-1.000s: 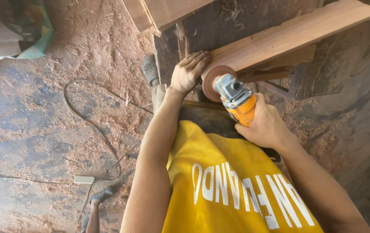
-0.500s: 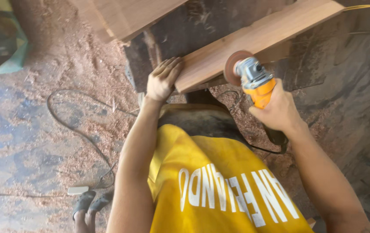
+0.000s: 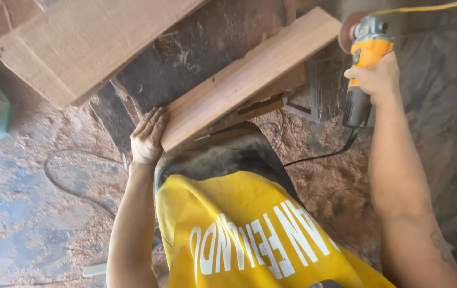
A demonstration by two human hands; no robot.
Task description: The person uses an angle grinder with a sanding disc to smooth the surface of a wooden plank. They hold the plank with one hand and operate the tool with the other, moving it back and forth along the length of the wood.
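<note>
A person in a yellow shirt is looking down over their own arms at a sawdust-covered floor. The left hand is resting its grip on the near end of a long reddish wooden plank, fingers laid flat against its edge. The plank is slanting up toward the right over a dark support. The right hand is wrapping its grip fully closed around an orange angle grinder, holding its disc just beside the plank's far end. Another, paler board is lying farther back on the left.
</note>
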